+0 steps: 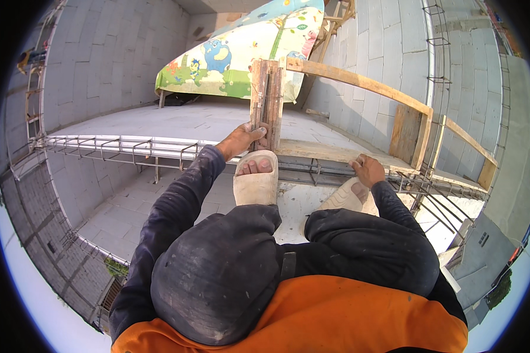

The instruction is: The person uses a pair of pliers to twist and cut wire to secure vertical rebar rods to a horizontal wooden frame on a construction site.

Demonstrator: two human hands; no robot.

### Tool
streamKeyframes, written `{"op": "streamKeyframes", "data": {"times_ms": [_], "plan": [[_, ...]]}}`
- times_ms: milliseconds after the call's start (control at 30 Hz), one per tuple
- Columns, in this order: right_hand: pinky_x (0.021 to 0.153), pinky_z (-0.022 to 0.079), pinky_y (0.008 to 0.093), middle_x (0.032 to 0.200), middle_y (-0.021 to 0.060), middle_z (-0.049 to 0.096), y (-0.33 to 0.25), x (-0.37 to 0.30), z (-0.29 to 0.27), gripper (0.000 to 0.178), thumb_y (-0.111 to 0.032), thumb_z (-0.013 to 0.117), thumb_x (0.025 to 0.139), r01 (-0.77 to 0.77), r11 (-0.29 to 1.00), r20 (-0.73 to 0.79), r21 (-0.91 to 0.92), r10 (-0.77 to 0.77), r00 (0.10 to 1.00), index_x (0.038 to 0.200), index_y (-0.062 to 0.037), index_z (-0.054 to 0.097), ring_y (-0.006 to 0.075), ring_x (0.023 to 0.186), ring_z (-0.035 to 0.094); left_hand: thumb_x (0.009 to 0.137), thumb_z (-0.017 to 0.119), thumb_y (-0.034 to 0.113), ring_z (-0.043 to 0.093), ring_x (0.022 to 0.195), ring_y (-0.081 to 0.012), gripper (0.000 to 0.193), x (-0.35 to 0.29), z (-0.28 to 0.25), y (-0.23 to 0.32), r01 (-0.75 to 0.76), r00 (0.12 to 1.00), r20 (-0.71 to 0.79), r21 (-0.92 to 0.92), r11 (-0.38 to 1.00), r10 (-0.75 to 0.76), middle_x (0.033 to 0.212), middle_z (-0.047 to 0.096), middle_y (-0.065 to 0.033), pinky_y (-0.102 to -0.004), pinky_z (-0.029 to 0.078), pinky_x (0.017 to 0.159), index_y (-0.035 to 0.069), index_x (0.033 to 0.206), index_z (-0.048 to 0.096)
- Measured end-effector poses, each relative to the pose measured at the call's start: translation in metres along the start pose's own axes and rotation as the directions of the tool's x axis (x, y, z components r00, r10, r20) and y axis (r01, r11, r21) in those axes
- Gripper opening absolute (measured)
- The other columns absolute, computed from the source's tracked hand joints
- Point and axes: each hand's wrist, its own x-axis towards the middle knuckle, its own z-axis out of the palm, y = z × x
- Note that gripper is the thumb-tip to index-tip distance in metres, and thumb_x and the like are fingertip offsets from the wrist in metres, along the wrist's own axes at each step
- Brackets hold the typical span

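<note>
My left hand (241, 140) is closed on the lower end of a worn wooden board (267, 88), which points away from me. Its thumb lies across the board's face. My right hand (369, 170) is beside the near edge of a long wooden plank (335, 152), its fingers curled; what they grip, if anything, is hidden. Below the plank runs a rebar cage (312, 174). My left sandal (256, 179) is right next to the left hand, and my right sandal (344, 197) is just left of the right hand.
I squat high on a narrow wall top, with drops into block-walled rooms on both sides. A cartoon-printed sheet (235, 59) covers something ahead. Wooden frames (365, 85) stand at the right. Another rebar cage (112, 146) extends left, and bare bars (444, 209) stick out at lower right.
</note>
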Motion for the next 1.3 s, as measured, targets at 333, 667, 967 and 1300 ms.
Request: {"op": "streamKeyframes", "data": {"times_ms": [333,667,967,1300], "plan": [[0.083,0.053,0.0520,0.094,0.0195,0.075,0.004,0.002,0.003,0.044,-0.052,0.068,0.097,-0.025,0.999,0.007,0.048,0.025,1.000,0.094,-0.0083,0.072,0.0416,0.095,0.071,0.112,0.055,0.032,0.067,0.098,-0.0157,0.044,-0.002,0.002,0.002,0.029,0.999,-0.037,0.042,0.999,-0.028,0.107,0.071,-0.0067,-0.0329,0.054,0.088,0.007,0.147,0.055],[0.084,0.053,0.0532,0.094,0.0224,0.074,0.005,0.004,0.002,0.049,-0.055,0.066,0.097,-0.021,0.999,0.011,0.044,0.020,1.000,0.094,-0.0065,0.072,0.0437,0.095,0.071,0.112,0.054,0.033,0.066,0.096,-0.0157,0.045,-0.002,0.003,0.002,0.009,0.999,-0.036,0.063,0.998,-0.007,0.106,0.072,-0.0067,-0.0325,0.054,0.087,0.006,0.149,0.054],[0.084,0.054,0.0533,0.094,0.0223,0.075,0.001,0.002,-0.002,0.049,-0.054,0.064,0.098,0.012,1.000,-0.013,0.013,-0.012,1.000,0.096,-0.0061,0.073,0.0437,0.094,0.072,0.113,0.054,0.027,0.070,0.096,-0.0172,0.038,-0.006,0.007,0.008,0.006,0.998,-0.068,0.054,0.999,-0.002,0.108,0.072,-0.0091,-0.0331,0.058,0.087,0.006,0.145,0.055],[0.078,0.053,0.0534,0.090,0.0205,0.074,0.004,0.000,0.005,0.053,-0.058,0.064,0.098,-0.025,0.998,-0.046,0.061,0.028,0.999,0.091,-0.0060,0.070,0.0426,0.088,0.071,0.113,0.055,0.030,0.072,0.108,-0.0216,0.040,-0.008,0.011,0.008,0.027,0.994,-0.113,0.091,0.996,-0.017,0.121,0.068,-0.0095,-0.0370,0.058,0.096,0.008,0.146,0.054]]}}
